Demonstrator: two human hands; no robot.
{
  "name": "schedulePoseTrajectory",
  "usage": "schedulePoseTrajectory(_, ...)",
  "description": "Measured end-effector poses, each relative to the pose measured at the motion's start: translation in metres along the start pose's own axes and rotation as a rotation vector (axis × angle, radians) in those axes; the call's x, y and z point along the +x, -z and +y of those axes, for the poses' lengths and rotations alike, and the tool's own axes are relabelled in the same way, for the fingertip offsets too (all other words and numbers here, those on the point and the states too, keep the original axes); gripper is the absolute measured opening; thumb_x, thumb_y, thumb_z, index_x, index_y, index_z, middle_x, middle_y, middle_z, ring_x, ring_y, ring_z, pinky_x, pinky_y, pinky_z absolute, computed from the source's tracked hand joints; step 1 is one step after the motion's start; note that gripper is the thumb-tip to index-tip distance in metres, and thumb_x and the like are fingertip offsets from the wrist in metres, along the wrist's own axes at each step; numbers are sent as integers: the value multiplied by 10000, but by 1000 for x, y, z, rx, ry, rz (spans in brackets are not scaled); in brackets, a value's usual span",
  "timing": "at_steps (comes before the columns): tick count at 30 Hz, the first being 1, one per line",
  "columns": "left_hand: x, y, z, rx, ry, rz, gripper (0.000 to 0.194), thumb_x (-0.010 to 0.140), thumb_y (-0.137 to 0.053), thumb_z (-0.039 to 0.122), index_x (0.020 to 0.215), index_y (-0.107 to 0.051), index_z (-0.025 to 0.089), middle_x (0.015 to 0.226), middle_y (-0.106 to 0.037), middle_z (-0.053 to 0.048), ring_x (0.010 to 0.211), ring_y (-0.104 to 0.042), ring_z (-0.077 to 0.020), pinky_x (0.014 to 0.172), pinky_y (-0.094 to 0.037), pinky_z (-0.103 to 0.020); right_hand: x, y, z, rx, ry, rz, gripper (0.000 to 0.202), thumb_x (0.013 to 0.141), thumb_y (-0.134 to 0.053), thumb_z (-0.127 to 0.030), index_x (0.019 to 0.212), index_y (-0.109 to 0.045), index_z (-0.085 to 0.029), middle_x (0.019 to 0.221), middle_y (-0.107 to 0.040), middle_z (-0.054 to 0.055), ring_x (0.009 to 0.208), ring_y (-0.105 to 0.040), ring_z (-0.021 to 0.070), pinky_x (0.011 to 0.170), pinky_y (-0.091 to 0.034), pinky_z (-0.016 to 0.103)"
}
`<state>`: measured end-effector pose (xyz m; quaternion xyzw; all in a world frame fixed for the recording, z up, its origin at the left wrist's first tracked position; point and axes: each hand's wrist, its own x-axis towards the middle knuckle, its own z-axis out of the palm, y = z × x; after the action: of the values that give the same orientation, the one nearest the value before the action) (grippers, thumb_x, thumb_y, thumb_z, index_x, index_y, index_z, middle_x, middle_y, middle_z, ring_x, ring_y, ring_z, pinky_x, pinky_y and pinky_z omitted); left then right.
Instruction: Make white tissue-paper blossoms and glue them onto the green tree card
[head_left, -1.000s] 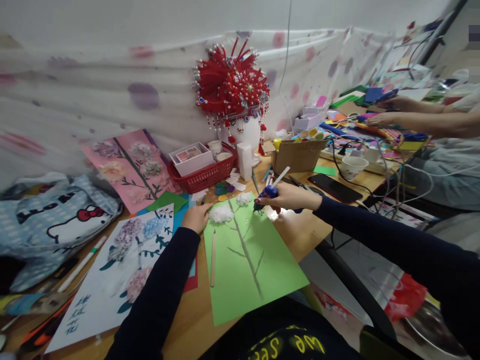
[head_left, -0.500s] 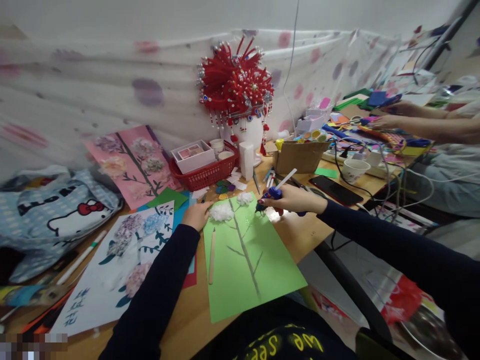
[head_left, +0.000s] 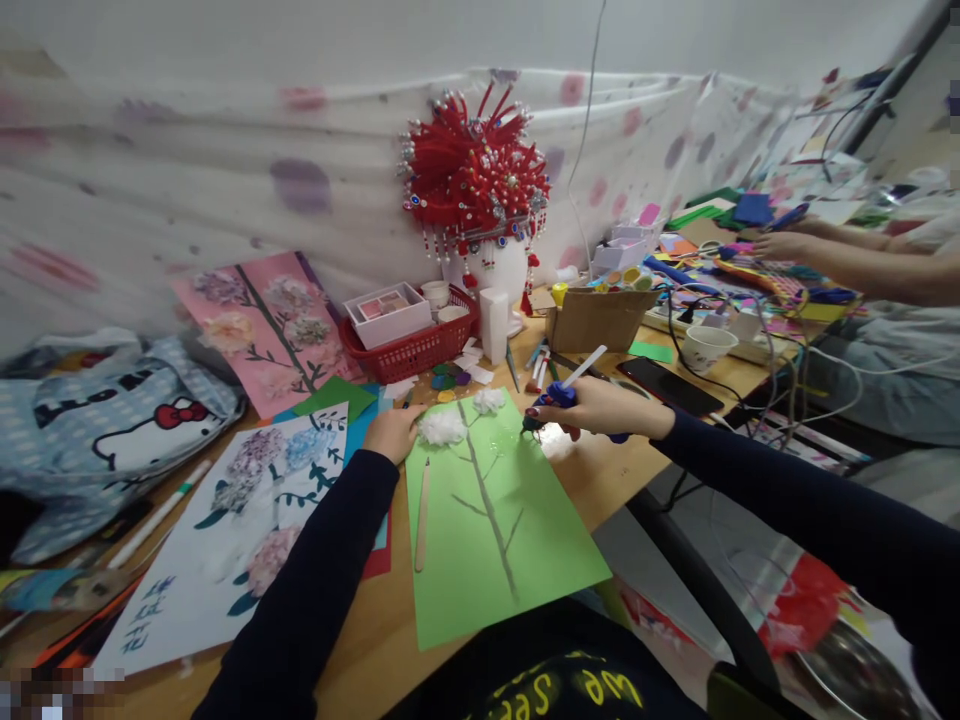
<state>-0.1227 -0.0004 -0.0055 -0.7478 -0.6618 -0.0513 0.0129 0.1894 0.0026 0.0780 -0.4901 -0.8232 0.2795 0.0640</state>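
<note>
A light green sheet of paper (head_left: 480,545) carries a drawn grey branching stem (head_left: 487,510). Two tufts of white petals sit near its top, a larger one (head_left: 442,427) and a smaller one (head_left: 489,401). My left hand (head_left: 391,434) lies flat at the sheet's upper left edge, beside the larger tuft. In my right hand (head_left: 611,405) is a blue glue gun (head_left: 557,396) with a white glue stick (head_left: 586,367) poking out of its back. Its dark nozzle points down over the sheet's upper right part, near shiny clear glue. A thin wooden stick (head_left: 423,520) rests on the sheet's left side.
Left lie a white flower picture (head_left: 187,590) and a cloth bag (head_left: 112,440). Behind stand a pink flower picture (head_left: 259,345), a red basket (head_left: 412,352) and a red beaded headdress (head_left: 480,180). A phone (head_left: 670,386), paper cup (head_left: 709,346) and cables lie right. Another person's hands (head_left: 787,245) work beyond.
My right hand has shifted slightly right and down with the glue gun, its nozzle moving toward the sheet's right edge. My left hand stays in place.
</note>
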Motion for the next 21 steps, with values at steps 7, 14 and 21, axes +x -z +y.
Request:
schedulePoseTrajectory(7,0,-1,0,9,15,-18,462,823,-435,147,1261,-562,223,1158,-655,-81,981,-627,-240,858,-475,-333,-6,-4,-4,22,35,7,518,794,-475,-643,861,-693,-178,574,-666,28,570,-602,152,559,-426,235)
schedulePoseTrajectory(14,2,-5,-3,-16,2,5,460,821,-435,155,1254,-568,237,1094,-677,-92,952,-634,-246,830,-481,-341,-13,-9,-5,-21,11,33,535,807,-455,-640,714,-686,-167,555,-656,33,485,-548,130,514,-395,239)
schedulePoseTrajectory(21,1,-4,-3,-15,0,5,467,817,-435,158,1259,-565,232,1071,-677,-118,952,-634,-258,806,-476,-336,-16,-11,-8,-9,1,-2,524,800,-467,-641,622,-627,-174,586,-670,39,534,-586,147,543,-415,246)
